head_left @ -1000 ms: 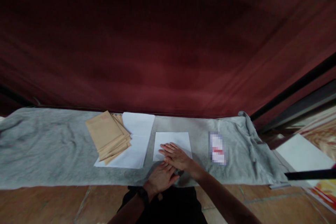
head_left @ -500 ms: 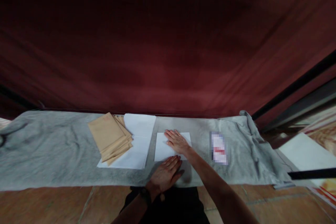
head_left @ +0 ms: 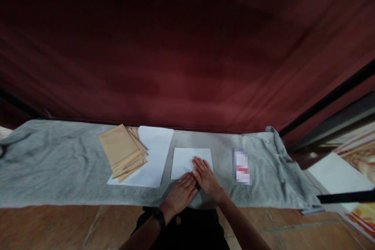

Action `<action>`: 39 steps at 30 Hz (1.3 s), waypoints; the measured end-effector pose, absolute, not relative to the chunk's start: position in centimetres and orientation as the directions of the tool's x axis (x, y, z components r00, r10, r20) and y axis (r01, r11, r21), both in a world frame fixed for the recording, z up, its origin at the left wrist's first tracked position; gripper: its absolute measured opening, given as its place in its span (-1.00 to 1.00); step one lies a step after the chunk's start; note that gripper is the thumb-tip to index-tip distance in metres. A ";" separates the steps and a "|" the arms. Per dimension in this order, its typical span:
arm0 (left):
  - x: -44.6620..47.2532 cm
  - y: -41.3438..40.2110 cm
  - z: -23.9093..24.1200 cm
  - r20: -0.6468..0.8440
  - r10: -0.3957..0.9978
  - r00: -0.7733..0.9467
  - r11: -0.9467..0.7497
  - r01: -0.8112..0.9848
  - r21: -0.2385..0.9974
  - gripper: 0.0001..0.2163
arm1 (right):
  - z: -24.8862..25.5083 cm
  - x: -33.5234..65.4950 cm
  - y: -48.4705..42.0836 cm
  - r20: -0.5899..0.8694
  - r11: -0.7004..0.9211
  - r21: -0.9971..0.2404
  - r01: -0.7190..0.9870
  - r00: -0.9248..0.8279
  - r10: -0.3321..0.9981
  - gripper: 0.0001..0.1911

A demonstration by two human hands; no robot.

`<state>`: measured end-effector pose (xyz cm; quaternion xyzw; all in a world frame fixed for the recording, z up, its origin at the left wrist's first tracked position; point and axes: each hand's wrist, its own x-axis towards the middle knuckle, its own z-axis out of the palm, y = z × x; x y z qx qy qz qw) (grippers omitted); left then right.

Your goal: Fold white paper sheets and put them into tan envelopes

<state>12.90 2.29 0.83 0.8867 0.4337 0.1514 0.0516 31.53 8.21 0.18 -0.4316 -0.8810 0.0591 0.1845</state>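
Observation:
A white sheet of paper (head_left: 184, 160), which looks folded, lies flat on the grey cloth in front of me. My left hand (head_left: 181, 193) rests along its near edge, palm down with fingers stretched out. My right hand (head_left: 205, 175) lies flat on the sheet's near right part, its fingers extended and its thumb side close against the left fingertips. To the left, a pile of larger white paper sheets (head_left: 156, 152) lies partly under a fanned stack of brown envelopes (head_left: 120, 144).
Grey cloth (head_left: 58, 156) covers the long narrow surface. A pixelated item (head_left: 242, 167) lies to the right of the sheet. A dark red fabric (head_left: 187, 86) rises behind the far edge. At the right are a dark bar (head_left: 348, 196) and a white panel (head_left: 341, 174).
My right hand has moved back toward me and a little right, from the sheet's middle to its near right part. The left hand stays at the near edge.

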 end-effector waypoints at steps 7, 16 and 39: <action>12.5 2.4 -0.1 0.318 0.884 0.342 -0.402 0.904 0.146 -0.39 | -0.2 32.6 5.1 0.333 0.549 -0.160 0.820 -0.479 0.812 -0.49; 12.1 3.9 -0.4 0.307 0.939 0.152 -0.219 0.955 0.198 -0.46 | -0.4 32.1 5.2 0.401 0.537 -0.115 0.836 -0.455 0.795 -0.51; 11.4 7.8 -1.1 0.300 0.954 -0.020 -0.110 0.905 0.411 -0.47 | 0.7 31.9 5.0 0.335 0.500 -0.239 0.832 -0.413 0.847 -0.47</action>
